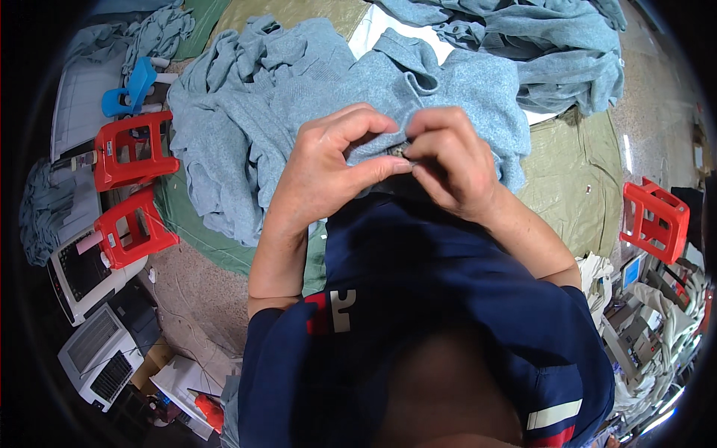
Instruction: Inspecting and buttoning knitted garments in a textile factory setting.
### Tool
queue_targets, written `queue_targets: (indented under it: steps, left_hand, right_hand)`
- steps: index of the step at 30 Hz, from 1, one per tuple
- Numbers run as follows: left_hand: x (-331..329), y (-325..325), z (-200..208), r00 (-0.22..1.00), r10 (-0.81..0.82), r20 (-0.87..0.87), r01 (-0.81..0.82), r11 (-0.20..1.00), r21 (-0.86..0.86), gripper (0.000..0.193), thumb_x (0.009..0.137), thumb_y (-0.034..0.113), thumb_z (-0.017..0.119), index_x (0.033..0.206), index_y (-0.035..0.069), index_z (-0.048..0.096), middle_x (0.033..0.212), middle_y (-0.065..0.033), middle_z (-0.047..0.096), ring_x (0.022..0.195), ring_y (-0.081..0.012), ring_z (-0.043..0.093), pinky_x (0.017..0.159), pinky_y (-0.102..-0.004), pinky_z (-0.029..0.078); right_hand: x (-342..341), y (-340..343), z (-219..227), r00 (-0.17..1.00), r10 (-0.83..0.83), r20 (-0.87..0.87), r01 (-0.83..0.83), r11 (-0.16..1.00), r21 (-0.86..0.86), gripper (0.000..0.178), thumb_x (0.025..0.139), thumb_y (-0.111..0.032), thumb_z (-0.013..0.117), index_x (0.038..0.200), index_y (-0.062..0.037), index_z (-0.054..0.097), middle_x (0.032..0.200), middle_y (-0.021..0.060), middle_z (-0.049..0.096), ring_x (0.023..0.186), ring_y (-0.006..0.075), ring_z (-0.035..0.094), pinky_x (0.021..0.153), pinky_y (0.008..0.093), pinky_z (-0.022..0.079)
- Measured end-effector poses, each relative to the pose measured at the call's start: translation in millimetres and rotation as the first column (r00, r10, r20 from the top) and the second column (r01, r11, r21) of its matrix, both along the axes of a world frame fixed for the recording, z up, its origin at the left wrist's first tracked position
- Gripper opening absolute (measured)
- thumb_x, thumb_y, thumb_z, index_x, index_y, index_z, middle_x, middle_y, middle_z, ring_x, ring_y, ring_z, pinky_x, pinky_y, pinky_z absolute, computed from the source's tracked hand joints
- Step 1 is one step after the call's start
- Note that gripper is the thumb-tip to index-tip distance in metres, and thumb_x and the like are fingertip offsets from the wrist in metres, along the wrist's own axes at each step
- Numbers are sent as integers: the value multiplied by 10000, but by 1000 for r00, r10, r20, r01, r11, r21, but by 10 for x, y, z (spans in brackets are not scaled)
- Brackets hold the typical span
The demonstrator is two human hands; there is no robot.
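A light blue knitted garment lies in front of me, its edge gathered up close to my body. My left hand is closed on that edge, thumb below and curled fingers above. Beside it, my right hand pinches the same edge with bent fingers. Between the fingertips shows a small, dark, patterned round bit that looks like a button; the fingers partly cover it. A narrow folded band of the knit stands up just beyond the hands.
More blue knitwear is heaped at the left and far right. Green sheeting lies beneath. Red stools stand at left and right, with a blue stool farther left. A white machine sits lower left.
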State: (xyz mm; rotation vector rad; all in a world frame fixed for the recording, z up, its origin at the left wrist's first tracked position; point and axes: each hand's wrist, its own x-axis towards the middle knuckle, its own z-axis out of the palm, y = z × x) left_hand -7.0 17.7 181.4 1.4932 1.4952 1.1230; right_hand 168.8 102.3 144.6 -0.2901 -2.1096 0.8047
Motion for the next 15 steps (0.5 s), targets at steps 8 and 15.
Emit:
queue_targets:
  steps: [8, 15]
  left_hand:
    - [83, -12, -71, 976, 10, -219, 49, 964, 262, 232, 726, 51, 770, 904, 18, 624, 832, -102, 636, 695, -236, 620, 605, -310, 492]
    - [104, -7, -247, 956, 81, -282, 60, 888, 457, 237, 681, -36, 745, 823, 19, 563, 812, -118, 626, 670, -254, 617, 556, -317, 485]
  right_hand:
    - [79, 135, 19, 978, 126, 165, -74, 955, -289, 189, 699, 24, 636, 844, -24, 525, 773, 78, 539, 634, 223, 559, 555, 328, 449]
    - [75, 104, -3, 990, 86, 113, -57, 970, -238, 223, 646, 54, 661, 763, -5, 481, 784, 102, 587, 669, 196, 578, 565, 280, 433]
